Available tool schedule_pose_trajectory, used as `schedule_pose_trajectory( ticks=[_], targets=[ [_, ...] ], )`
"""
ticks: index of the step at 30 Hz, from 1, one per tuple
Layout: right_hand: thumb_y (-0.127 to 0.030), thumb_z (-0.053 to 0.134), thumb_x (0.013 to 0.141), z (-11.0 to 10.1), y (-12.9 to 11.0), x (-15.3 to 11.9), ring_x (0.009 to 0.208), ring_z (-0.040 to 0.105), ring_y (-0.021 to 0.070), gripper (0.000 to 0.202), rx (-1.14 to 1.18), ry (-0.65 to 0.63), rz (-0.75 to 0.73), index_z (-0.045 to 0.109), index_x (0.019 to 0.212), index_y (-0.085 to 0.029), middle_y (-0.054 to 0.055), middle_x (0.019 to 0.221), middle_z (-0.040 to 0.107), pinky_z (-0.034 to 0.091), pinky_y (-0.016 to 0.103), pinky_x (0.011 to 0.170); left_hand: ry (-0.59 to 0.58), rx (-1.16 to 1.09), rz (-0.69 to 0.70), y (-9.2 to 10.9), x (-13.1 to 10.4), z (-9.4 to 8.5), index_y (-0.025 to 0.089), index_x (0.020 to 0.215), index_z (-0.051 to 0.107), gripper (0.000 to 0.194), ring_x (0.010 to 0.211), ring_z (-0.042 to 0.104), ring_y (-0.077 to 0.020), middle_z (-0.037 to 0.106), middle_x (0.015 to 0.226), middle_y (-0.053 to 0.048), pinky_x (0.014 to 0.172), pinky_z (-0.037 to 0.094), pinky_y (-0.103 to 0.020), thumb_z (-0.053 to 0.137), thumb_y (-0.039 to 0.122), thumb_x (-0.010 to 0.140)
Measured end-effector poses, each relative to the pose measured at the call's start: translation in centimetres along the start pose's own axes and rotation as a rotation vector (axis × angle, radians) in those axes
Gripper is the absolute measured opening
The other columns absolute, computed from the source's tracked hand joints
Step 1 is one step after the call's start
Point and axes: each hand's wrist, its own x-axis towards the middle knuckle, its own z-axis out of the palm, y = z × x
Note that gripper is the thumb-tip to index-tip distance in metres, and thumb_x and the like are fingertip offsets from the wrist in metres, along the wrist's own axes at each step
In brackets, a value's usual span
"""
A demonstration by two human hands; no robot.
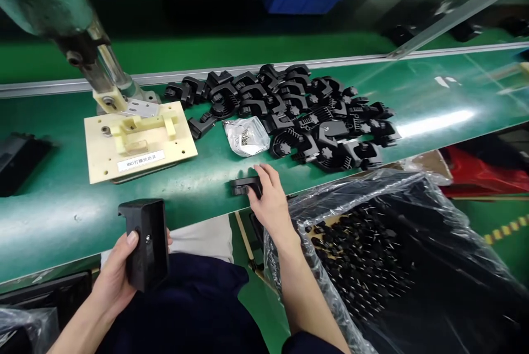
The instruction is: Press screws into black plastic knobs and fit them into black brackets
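My left hand [118, 266] grips a black plastic housing [146, 243], a hollow box with its open side turned to the right and a small shiny screw or hole inside. Over the bench's front edge, my right hand [270, 199] pinches a small black plastic clamp-like part [244, 184] between thumb and fingers, low over the green surface. Behind that hand lies a clear plastic bag [247, 137] with small metal pieces in it. A large pile of black plastic clamp parts [289, 100] spreads across the bench beyond.
A cream fixture plate [140, 141] sits under a green press [53, 1] at the left. Another black part [22, 158] lies at far left. At the lower right stands a plastic-lined container [446, 266] holding many small black pieces. A blue bin [297, 4] is at the back.
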Motion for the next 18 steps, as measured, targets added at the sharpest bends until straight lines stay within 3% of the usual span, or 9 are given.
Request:
schedule_pose_trajectory(
  ticks=[3,5,7,11,14,16,18],
  targets=[
    [-0.029,0.05,0.09,0.4,-0.3,0.1,0.12,0.046,0.0302,0.037,0.003,0.191,-0.023,0.052,0.125,-0.015,0.017,0.128,0.046,0.046,0.046,0.097,-0.01,0.033,0.022,0.0,0.0,0.0,0.011,0.098,0.071,0.043,0.081,0.07,-0.0231,0.073,0.094,-0.012,0.073,0.058,-0.03,0.073,0.045,0.071],
    [-0.028,0.047,0.092,0.5,-1.0,0.2,0.109,0.052,0.0279,0.029,-0.005,0.335,0.032,0.059,0.116,-0.015,0.017,0.115,0.053,0.049,0.043,0.09,-0.008,0.04,0.025,-0.1,0.0,-0.1,0.011,0.097,0.071,0.043,0.08,0.069,-0.0231,0.073,0.091,-0.011,0.072,0.057,-0.029,0.073,0.045,0.071],
    [-0.029,0.046,0.093,0.8,-2.0,0.2,0.097,0.057,0.0254,0.028,0.023,0.391,0.1,0.061,0.113,-0.014,0.015,0.103,0.056,0.05,0.04,0.083,-0.007,0.025,0.023,-0.2,0.0,-0.1,0.011,0.096,0.071,0.042,0.08,0.069,-0.0218,0.073,0.09,-0.011,0.072,0.057,-0.028,0.073,0.045,0.072],
    [-0.046,0.055,0.087,2.3,-3.9,0.2,0.095,0.058,0.0313,0.056,0.054,0.229,0.202,0.051,0.127,-0.008,0.02,0.106,0.058,0.05,0.045,0.08,-0.027,0.007,0.006,-0.4,0.0,0.0,0.01,0.096,0.071,0.042,0.081,0.068,-0.0211,0.073,0.093,-0.012,0.074,0.056,-0.028,0.072,0.044,0.072],
    [-0.045,0.057,0.083,3.1,-4.7,0.2,0.1,0.058,0.0337,0.065,0.216,0.156,0.294,0.044,0.135,-0.008,0.021,0.11,0.06,0.048,0.052,0.086,-0.057,0.03,-0.002,-0.3,0.1,0.0,0.009,0.093,0.071,0.043,0.081,0.067,-0.0213,0.072,0.092,-0.012,0.073,0.055,-0.027,0.071,0.047,0.072],
    [-0.042,0.061,0.08,3.0,-5.0,0.1,0.099,0.06,0.0306,0.064,0.545,0.129,0.396,0.043,0.134,-0.013,0.018,0.112,0.061,0.05,0.051,0.087,-0.058,0.052,0.015,-0.1,0.2,0.0,0.01,0.093,0.071,0.043,0.081,0.067,-0.021,0.072,0.09,-0.012,0.073,0.054,-0.026,0.072,0.047,0.071],
    [-0.042,0.065,0.077,2.6,-5.6,-0.3,0.093,0.064,0.0269,0.056,1.026,0.002,0.539,0.05,0.125,-0.017,0.013,0.109,0.063,0.055,0.047,0.081,-0.053,0.073,0.031,0.1,0.3,-0.1,0.009,0.094,0.07,0.043,0.08,0.067,-0.0205,0.072,0.091,-0.013,0.072,0.053,-0.026,0.073,0.045,0.07]
  ],
)
